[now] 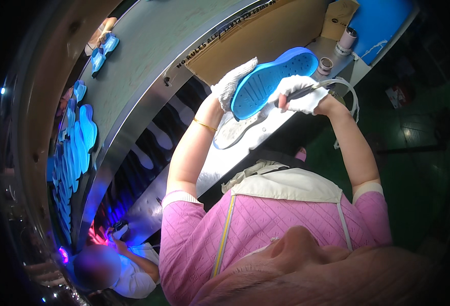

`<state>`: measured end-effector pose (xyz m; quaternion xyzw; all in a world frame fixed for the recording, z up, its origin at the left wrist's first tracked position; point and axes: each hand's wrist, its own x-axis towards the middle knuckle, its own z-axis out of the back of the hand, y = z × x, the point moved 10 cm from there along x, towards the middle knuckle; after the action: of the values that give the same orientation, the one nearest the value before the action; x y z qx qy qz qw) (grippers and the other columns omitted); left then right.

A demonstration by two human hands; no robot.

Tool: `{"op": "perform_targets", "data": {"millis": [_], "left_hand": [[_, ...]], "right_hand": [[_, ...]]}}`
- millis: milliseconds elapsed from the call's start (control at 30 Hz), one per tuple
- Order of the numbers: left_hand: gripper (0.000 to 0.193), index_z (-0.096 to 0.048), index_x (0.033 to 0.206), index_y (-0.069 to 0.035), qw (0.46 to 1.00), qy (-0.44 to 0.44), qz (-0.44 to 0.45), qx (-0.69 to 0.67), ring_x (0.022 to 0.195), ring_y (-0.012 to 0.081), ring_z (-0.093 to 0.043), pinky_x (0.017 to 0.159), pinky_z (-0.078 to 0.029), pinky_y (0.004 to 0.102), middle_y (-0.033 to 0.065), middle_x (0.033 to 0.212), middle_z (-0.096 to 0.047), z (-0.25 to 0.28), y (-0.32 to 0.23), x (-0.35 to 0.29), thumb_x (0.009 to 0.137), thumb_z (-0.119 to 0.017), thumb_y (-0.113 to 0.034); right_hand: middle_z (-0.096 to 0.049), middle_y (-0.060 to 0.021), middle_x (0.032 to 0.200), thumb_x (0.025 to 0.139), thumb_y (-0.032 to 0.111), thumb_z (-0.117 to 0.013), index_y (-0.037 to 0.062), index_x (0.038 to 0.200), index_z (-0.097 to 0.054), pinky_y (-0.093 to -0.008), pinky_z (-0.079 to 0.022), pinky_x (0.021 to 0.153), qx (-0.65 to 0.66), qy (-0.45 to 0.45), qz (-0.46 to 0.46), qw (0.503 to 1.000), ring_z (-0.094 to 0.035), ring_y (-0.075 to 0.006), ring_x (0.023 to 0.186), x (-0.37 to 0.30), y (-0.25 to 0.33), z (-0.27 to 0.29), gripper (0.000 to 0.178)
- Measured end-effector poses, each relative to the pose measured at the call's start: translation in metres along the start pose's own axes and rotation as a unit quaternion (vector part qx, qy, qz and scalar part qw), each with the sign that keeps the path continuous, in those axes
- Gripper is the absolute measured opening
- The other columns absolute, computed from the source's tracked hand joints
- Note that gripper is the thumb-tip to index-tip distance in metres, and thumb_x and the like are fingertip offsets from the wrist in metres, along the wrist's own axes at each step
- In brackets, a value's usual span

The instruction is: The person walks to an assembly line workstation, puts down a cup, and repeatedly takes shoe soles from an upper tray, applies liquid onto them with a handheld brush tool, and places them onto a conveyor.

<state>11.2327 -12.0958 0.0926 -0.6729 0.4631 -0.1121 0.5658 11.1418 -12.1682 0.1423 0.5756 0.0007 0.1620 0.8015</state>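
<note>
A bright blue shoe sole with ridges and small holes on its face is held up over the bench, tilted. Wrapped round its left edge is my left hand, in a white knitted glove. My right hand, gloved in white with some fingertips bare, grips a dark pen-like tool close to the sole's near edge. A pale hose or cord loops past my right wrist. Whether the tool's tip touches the sole I cannot tell. Below the blue sole lies a pale sole-shaped piece on the bright bench top.
A conveyor belt runs along the left, with several blue soles at its far side. A cardboard box stands behind my hands. Tape rolls and a pink-topped container are at the right. Another person works at lower left.
</note>
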Motion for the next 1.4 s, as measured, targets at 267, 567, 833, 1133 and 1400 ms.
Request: {"op": "perform_targets", "data": {"millis": [267, 567, 833, 1133, 1400], "left_hand": [[0.052, -0.052, 0.11, 0.002, 0.996, 0.056, 0.012, -0.064, 0.074, 0.0242, -0.063, 0.062, -0.056, 0.0353, 0.0166, 0.091, -0.061, -0.011, 0.015, 0.004, 0.086, -0.053, -0.045], [0.073, -0.039, 0.128, 0.001, 0.918, 0.23, 0.035, -0.321, 0.094, 0.0411, -0.058, 0.084, -0.047, 0.053, 0.0262, 0.111, -0.054, -0.059, 0.028, -0.019, 0.085, -0.039, -0.059], [0.072, -0.038, 0.129, 0.001, 0.931, 0.14, -0.061, -0.332, 0.091, 0.04, -0.06, 0.081, -0.051, 0.0476, 0.0262, 0.113, -0.054, -0.031, 0.011, -0.016, 0.087, -0.038, -0.057], [0.062, -0.043, 0.124, 0.0, 0.948, 0.127, -0.098, -0.275, 0.085, 0.0286, -0.062, 0.079, -0.053, 0.0423, 0.0187, 0.106, -0.058, -0.015, 0.004, -0.023, 0.088, -0.044, -0.051], [0.068, -0.042, 0.125, 0.001, 0.956, 0.135, -0.131, -0.225, 0.091, 0.0342, -0.061, 0.083, -0.05, 0.0442, 0.0207, 0.109, -0.058, -0.034, -0.022, 0.0, 0.088, -0.038, -0.055]], "right_hand": [[-0.065, -0.0068, 0.078, 0.07, -0.001, -0.068, 0.0024, 0.073, -0.064, -0.0259, -0.05, 0.065, 0.11, -0.048, -0.045, 0.992, -0.061, -0.0152, 0.072, -0.013, -0.003, 0.021, 0.006], [-0.066, -0.0033, 0.078, 0.077, 0.004, -0.065, 0.0063, 0.081, -0.063, -0.0236, -0.048, 0.057, 0.092, -0.42, -0.188, 0.883, -0.058, -0.0091, 0.064, -0.029, -0.02, 0.126, 0.005], [-0.064, -0.0094, 0.088, 0.074, -0.005, -0.064, 0.0014, 0.083, -0.061, -0.0252, -0.048, 0.071, 0.153, -0.187, 0.028, 0.97, -0.061, -0.0129, 0.077, -0.02, -0.003, 0.034, 0.011], [-0.062, -0.0084, 0.086, 0.068, -0.002, -0.063, 0.0071, 0.075, -0.06, -0.0286, -0.045, 0.074, -0.138, -0.2, 0.156, 0.957, -0.059, -0.0188, 0.082, -0.016, 0.059, 0.054, 0.012], [-0.062, -0.0107, 0.086, 0.068, -0.008, -0.061, 0.0038, 0.072, -0.058, -0.0303, -0.046, 0.075, -0.152, -0.275, 0.133, 0.94, -0.06, -0.0204, 0.081, -0.042, 0.079, 0.099, 0.013]]}}
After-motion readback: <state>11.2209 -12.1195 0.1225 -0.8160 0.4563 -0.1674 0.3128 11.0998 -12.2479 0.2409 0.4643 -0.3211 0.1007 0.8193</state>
